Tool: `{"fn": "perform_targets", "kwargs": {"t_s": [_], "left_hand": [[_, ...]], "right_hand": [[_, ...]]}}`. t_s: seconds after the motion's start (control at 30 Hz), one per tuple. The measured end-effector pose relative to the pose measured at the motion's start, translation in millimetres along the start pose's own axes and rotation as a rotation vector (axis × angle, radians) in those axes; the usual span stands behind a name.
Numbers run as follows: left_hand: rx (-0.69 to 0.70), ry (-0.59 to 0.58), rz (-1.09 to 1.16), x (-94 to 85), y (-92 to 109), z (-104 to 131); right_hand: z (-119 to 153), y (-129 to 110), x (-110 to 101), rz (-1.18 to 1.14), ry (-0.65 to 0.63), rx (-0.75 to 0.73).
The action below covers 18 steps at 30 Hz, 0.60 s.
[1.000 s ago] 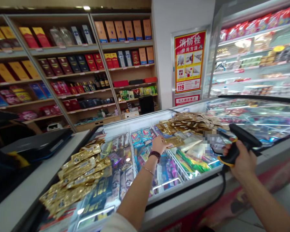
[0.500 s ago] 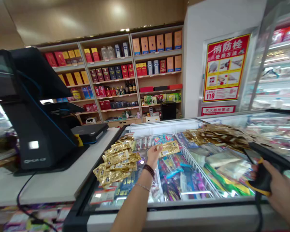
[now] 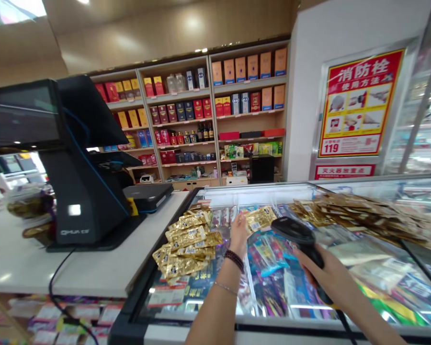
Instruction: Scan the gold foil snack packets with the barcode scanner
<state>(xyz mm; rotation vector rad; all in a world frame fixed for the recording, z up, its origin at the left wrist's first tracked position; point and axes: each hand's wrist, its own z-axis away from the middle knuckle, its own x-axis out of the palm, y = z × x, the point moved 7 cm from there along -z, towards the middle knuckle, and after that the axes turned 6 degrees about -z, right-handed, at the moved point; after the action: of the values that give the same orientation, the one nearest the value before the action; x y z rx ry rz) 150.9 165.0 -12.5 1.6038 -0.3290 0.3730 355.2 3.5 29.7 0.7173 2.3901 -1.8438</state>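
Note:
My left hand point(image 3: 239, 233) is closed on the left end of a gold packet point(image 3: 261, 219), held above the glass top of a freezer point(image 3: 201, 306). My right hand point(image 3: 318, 263) is wrapped round the handle of a black barcode scanner point(image 3: 293, 231), whose head is close to the packet's right side. To the left, a pile of gold packets point(image 3: 187, 239) lies on the glass. A wider spread of gold packets point(image 3: 362, 213) covers the glass at the right.
A black point-of-sale terminal point(image 3: 89, 206) stands on the white counter point(image 3: 136, 258) at the left, with a cable hanging down the front. Shelves of boxes and bottles point(image 3: 187, 132) line the back, beside a red and yellow poster point(image 3: 361, 103).
My right hand has brought the scanner from the far right to beside the packet in my left hand. The whole view has shifted a little, so the surroundings appear further right.

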Motion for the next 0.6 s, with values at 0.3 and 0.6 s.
{"fn": "perform_targets", "kwargs": {"t_s": [0.3,0.6], "left_hand": [[-0.026,-0.016,0.171,-2.1,8.4,-8.7],[-0.068,-0.041,0.186,-2.0,12.9,-5.9]], "right_hand": [[8.4,-6.9,16.5,0.179,-0.013,-0.049],[-3.6,6.8,15.5,0.276,-0.090,-0.020]]}}
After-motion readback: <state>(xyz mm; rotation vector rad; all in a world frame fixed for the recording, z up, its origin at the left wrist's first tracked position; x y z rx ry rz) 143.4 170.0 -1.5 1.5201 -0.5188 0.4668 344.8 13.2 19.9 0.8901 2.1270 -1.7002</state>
